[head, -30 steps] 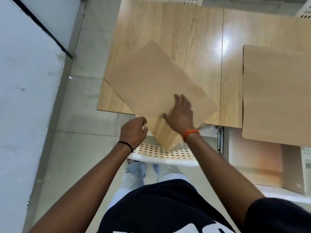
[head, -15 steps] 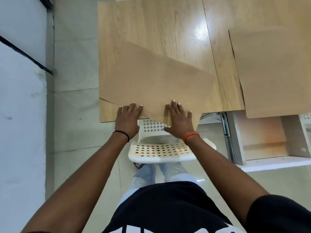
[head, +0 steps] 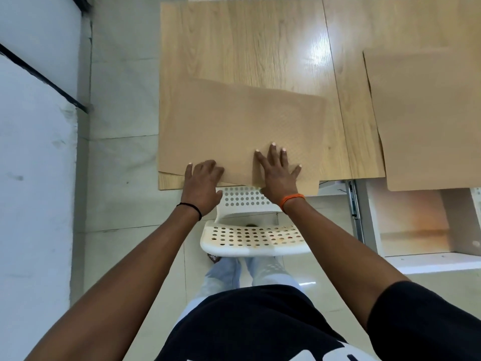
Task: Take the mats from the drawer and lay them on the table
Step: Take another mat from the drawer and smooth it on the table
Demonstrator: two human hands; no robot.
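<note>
The second mat (head: 426,115) at 3 o'clock runs off the right edge, so its full width cannot be told. It hides part of the open drawer (head: 416,220) below it. The counter (head: 242,43) is cut off at 12 o'clock. The left hand (head: 203,183) curls its fingers at the near mat (head: 242,131) edge; whether they pinch it cannot be told. The chair (head: 250,238) sits partly under the counter.

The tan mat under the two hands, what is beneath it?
The tan dotted mat lies on the light wooden table; its near right corner overhangs a white perforated chair. Anything beneath is covered.
</note>
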